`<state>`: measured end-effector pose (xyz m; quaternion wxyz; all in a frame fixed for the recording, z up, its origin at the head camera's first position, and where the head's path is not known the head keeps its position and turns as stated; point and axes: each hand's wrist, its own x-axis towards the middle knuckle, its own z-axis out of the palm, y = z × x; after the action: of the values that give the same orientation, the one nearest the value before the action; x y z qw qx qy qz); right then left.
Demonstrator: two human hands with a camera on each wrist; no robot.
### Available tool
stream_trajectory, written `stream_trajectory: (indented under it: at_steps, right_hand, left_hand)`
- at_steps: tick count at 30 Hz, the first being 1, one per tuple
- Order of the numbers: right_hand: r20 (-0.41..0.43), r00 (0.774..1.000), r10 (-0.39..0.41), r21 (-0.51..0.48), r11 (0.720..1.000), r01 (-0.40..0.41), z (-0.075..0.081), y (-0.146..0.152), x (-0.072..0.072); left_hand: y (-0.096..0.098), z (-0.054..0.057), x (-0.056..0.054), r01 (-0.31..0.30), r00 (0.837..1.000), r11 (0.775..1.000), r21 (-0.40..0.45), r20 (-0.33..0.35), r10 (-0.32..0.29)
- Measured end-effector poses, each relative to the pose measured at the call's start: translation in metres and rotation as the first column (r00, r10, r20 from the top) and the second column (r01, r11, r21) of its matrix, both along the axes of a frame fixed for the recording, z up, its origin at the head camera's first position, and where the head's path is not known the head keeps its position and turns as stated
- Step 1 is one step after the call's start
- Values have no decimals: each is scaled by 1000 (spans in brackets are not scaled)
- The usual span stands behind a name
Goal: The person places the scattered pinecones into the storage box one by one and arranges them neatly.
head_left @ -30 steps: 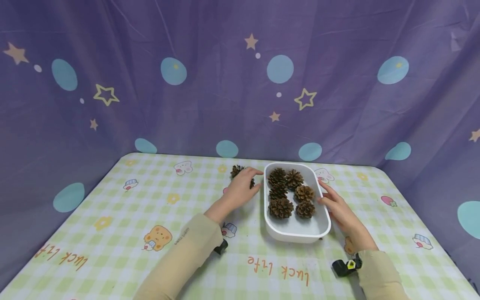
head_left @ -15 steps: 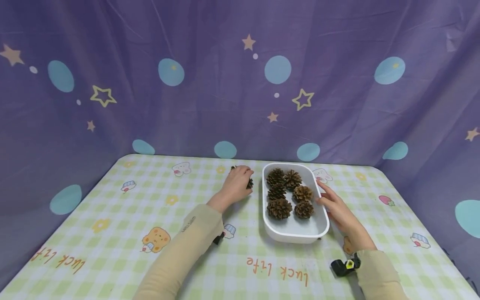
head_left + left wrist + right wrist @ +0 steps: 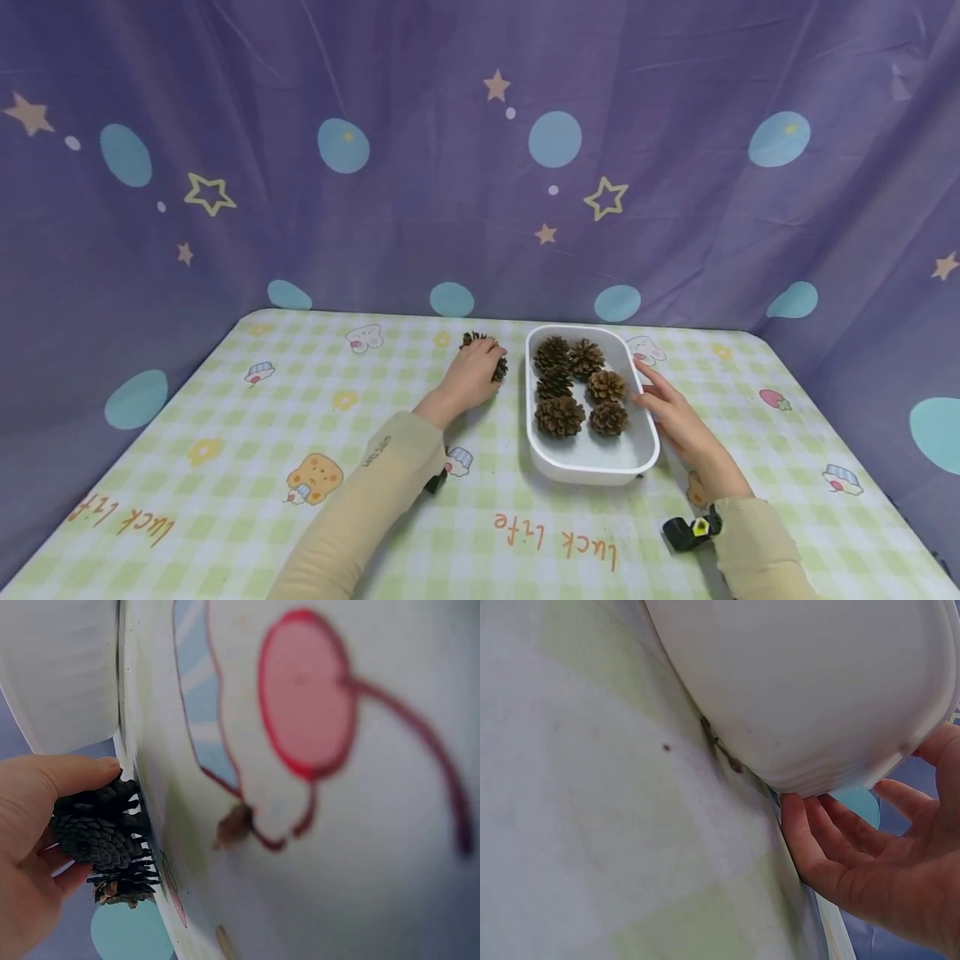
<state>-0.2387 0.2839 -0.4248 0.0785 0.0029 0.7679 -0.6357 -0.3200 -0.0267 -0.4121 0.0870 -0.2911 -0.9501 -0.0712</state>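
Note:
My left hand point(image 3: 468, 375) is at the table left of a white plastic bin point(image 3: 592, 475). In the left wrist view its thumb and fingers grip a dark pine cone point(image 3: 94, 838). A second pine cone point(image 3: 124, 891), with browner tips, shows just behind it. From the head, my left hand covers most of both. The bin holds several brown pine cones in two rough columns, among them a large near-left cone point(image 3: 559, 417) and a lighter one point(image 3: 607, 386). My right hand point(image 3: 678, 421) rests its fingertips against the bin's right outer wall, fingers extended.
A checked cloth point(image 3: 247, 517) with printed figures covers the table. Behind it hangs a purple curtain point(image 3: 420, 225) with stars and blue dots. Small dark crumbs point(image 3: 724, 750) lie beside the bin's base.
My left hand has moved slightly left and down onto the pine cone, and its fingers have closed round it. My right hand and the bin have stayed put.

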Motion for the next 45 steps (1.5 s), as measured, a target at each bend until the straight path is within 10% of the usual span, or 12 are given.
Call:
stream_trajectory:
  at_steps: [15,45]
  right_hand:
    - [0,1000,9,18,1000,-9,-1,0,-1]
    - [-14,1000,6,17,1000,-5,0,-1,2]
  left_hand:
    - [-6,9,11,-38,997,982,183,76,24]
    - [26,47,65,133,988,903,409,20,-155]
